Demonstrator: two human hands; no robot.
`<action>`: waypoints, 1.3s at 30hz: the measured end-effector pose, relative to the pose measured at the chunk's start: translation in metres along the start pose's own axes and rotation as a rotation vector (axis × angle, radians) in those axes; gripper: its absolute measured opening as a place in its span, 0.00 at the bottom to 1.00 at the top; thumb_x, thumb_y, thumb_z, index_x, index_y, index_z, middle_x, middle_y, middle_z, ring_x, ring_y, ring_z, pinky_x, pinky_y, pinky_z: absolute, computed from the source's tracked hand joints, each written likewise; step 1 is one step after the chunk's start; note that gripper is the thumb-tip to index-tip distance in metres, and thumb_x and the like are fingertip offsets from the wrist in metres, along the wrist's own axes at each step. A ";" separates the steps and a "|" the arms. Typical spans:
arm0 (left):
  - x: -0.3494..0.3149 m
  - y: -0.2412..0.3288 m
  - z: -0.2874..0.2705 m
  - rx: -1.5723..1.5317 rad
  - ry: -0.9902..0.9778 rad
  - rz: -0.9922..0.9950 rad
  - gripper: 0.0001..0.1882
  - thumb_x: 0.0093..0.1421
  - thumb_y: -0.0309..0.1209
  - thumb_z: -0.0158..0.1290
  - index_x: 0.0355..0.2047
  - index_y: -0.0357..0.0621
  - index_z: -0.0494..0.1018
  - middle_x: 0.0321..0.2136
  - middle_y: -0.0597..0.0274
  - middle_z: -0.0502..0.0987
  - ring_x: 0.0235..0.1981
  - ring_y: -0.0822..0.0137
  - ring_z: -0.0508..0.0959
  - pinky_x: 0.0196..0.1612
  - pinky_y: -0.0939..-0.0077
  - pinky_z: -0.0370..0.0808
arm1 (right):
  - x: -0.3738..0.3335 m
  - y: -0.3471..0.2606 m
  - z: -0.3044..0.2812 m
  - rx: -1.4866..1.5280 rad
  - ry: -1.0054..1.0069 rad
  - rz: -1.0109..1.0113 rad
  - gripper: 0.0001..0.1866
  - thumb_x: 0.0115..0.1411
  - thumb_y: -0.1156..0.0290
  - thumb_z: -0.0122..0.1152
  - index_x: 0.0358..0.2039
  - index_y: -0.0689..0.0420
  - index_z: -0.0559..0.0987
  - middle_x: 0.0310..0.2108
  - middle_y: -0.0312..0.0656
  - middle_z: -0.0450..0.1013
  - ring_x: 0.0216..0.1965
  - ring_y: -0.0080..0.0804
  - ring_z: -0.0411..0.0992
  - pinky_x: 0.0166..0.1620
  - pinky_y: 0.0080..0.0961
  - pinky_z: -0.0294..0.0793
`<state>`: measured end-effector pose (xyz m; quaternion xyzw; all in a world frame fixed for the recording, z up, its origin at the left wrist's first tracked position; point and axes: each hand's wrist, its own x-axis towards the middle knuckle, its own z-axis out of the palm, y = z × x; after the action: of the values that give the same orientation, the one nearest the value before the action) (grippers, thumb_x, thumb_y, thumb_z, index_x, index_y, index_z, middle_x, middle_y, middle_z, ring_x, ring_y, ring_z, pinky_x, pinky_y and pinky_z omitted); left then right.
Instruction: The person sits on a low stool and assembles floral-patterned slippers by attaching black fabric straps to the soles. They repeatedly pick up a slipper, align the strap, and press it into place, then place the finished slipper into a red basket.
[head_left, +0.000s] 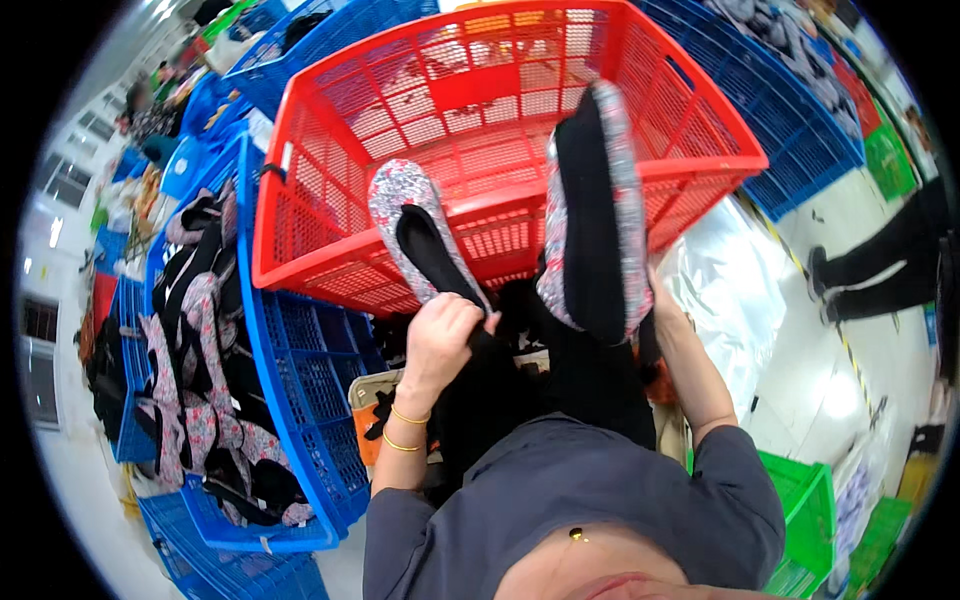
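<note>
My left hand (441, 338) is closed on the heel end of a floral grey-and-pink slipper (392, 192). Its black lining faces up and its toe points away, over the near rim of the red basket (480, 210). A second floral slipper (592, 220) stands tilted to the right with its black sole toward me. My right hand (664, 296) grips this one from its right side near the lower end; most of its fingers are behind the slipper. Both slippers are in front of the red basket's near wall, apart from each other.
A blue crate (250, 340) on the left holds several floral and black slippers (205, 320). More blue crates (790, 120) stand behind. Clear plastic sheeting (725, 290) lies right of the red basket, with a green crate (805, 510) nearer. Another person's legs (885, 265) are at far right.
</note>
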<state>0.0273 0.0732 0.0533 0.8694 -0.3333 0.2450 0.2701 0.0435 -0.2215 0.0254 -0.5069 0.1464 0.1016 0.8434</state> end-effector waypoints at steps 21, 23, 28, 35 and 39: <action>-0.016 -0.007 -0.039 -0.331 -0.308 -0.084 0.15 0.49 0.21 0.54 0.40 0.37 0.70 0.40 0.53 0.71 0.47 0.54 0.71 0.54 0.63 0.67 | 0.018 0.027 0.036 -0.400 -0.375 -0.178 0.34 0.54 0.79 0.62 0.61 0.65 0.60 0.57 0.42 0.64 0.57 0.28 0.63 0.60 0.26 0.59; -0.015 -0.006 -0.041 -0.362 -0.343 -0.127 0.15 0.49 0.22 0.54 0.40 0.36 0.70 0.39 0.53 0.72 0.47 0.54 0.71 0.53 0.64 0.68 | 0.020 0.024 0.025 -0.268 -0.337 -0.093 0.31 0.56 0.78 0.60 0.60 0.63 0.62 0.54 0.40 0.67 0.54 0.27 0.66 0.58 0.25 0.63; -0.026 -0.001 -0.036 -0.201 -0.164 -0.417 0.18 0.48 0.34 0.64 0.29 0.37 0.68 0.27 0.55 0.66 0.30 0.54 0.68 0.35 0.67 0.68 | 0.026 0.014 0.020 -0.030 -0.242 0.004 0.26 0.59 0.72 0.59 0.57 0.62 0.66 0.50 0.39 0.71 0.46 0.24 0.72 0.47 0.23 0.73; -0.069 -0.010 -0.022 -1.023 0.458 -0.816 0.16 0.60 0.26 0.49 0.48 0.34 0.68 0.42 0.58 0.75 0.41 0.68 0.76 0.47 0.77 0.72 | 0.004 -0.003 0.043 -0.569 -0.271 -0.226 0.36 0.57 0.76 0.60 0.63 0.67 0.56 0.60 0.46 0.62 0.59 0.31 0.62 0.61 0.26 0.58; -0.086 -0.037 -0.009 -1.738 0.782 -0.713 0.16 0.54 0.17 0.45 0.43 0.47 0.66 0.39 0.55 0.75 0.41 0.65 0.78 0.46 0.72 0.78 | -0.007 0.018 0.064 -0.820 -0.351 -0.375 0.27 0.55 0.77 0.61 0.54 0.67 0.62 0.51 0.46 0.67 0.52 0.31 0.65 0.57 0.26 0.61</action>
<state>-0.0051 0.1409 -0.0034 0.2801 -0.0057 0.0904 0.9557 0.0404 -0.1566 0.0420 -0.7903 -0.1441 0.0810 0.5900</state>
